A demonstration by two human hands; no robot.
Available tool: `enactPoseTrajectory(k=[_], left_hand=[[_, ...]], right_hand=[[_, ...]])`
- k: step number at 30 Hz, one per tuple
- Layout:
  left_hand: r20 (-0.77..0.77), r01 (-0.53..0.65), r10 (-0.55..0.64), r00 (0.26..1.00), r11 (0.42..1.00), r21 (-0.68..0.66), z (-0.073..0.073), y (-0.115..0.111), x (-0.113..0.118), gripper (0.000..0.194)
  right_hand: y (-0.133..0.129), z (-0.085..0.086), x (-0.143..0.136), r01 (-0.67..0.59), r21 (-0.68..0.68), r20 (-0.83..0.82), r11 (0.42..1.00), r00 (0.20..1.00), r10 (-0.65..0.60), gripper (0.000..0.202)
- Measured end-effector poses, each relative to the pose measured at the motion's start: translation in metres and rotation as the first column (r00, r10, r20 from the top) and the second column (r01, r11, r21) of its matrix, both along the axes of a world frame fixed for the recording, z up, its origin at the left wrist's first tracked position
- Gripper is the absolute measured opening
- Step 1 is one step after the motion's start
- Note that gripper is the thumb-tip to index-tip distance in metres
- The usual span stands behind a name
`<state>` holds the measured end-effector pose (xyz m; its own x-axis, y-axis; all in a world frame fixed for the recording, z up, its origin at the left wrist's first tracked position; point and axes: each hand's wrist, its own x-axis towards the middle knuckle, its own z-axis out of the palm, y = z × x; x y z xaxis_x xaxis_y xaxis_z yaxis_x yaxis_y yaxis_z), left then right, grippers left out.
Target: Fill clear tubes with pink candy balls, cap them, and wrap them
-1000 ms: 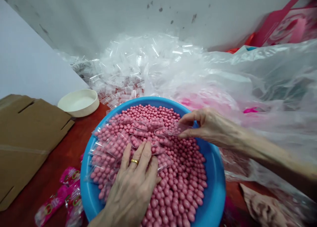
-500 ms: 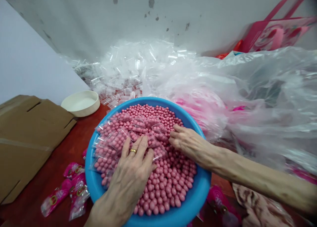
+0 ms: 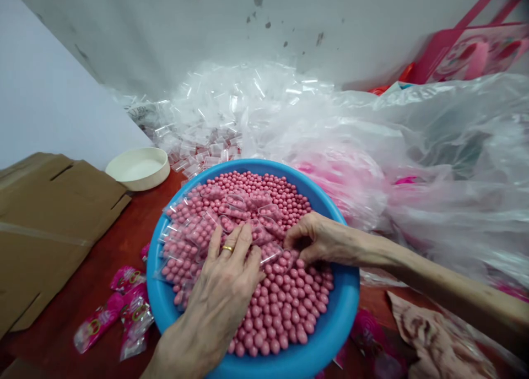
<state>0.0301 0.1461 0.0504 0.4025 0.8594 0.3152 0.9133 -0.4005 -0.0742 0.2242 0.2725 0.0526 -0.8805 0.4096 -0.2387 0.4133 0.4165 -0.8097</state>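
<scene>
A blue basin (image 3: 347, 313) is filled with round pink balls (image 3: 285, 307). Small clear plastic packets (image 3: 202, 230) filled with the same balls lie over its left and middle part. My left hand (image 3: 223, 291), a gold ring on one finger, lies with fingers stretched out on the packets and balls. At the right side of the heap, my right hand (image 3: 316, 238) has its fingers curled down among the balls, beside a clear packet (image 3: 270, 252). Its fingertips are partly hidden, so what they grip cannot be made out.
Behind the basin lies a pile of clear empty packets (image 3: 215, 147). Plastic sheeting (image 3: 413, 202) covers the right. A white round dish (image 3: 140, 169), cardboard (image 3: 53, 219) and pink wrapped packs (image 3: 99, 321) lie left. A cloth (image 3: 433, 335) is at lower right.
My right hand has drawn toward me over the balls, its fingers curling down. The left hand stays on the packets. The whole view has shifted slightly.
</scene>
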Motion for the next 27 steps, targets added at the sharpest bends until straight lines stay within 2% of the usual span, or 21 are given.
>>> enactPoseTrajectory(k=[2,8,12,14,17,21,27], left_hand=[[-0.026,0.001,-0.002,1.000,0.999,-0.036,0.003,-0.001,0.000,0.017],[-0.068,0.007,-0.014,0.998,0.995,-0.101,0.007,-0.003,0.000,0.022],[-0.052,0.011,-0.015,0.999,0.998,-0.064,0.004,-0.002,0.000,0.020],[-0.048,0.014,-0.016,0.999,0.999,-0.044,0.003,-0.001,0.000,0.020],[-0.055,0.022,-0.023,0.998,1.000,-0.020,0.001,0.001,0.000,0.019],[0.007,0.046,-0.046,0.999,0.995,0.090,-0.004,0.004,0.000,0.019],[0.029,0.008,-0.011,1.000,0.996,0.086,-0.009,0.004,0.001,0.021]], right_hand=[[0.003,0.000,0.001,0.007,-0.068,-0.013,0.998,1.000,-0.008,0.001],[0.003,0.002,0.003,0.025,-0.240,-0.020,0.971,0.999,-0.030,0.015],[0.000,0.005,0.002,0.085,-0.446,-0.045,0.891,0.992,-0.118,0.021],[-0.002,0.004,0.003,0.105,-0.505,-0.071,0.856,0.984,-0.163,0.024],[-0.005,0.000,0.004,0.126,-0.521,-0.112,0.844,0.970,-0.214,0.024],[-0.008,-0.003,0.005,0.165,-0.560,-0.150,0.812,0.943,-0.296,0.023],[-0.006,-0.003,0.006,0.172,-0.510,-0.124,0.843,0.955,-0.271,0.026]])
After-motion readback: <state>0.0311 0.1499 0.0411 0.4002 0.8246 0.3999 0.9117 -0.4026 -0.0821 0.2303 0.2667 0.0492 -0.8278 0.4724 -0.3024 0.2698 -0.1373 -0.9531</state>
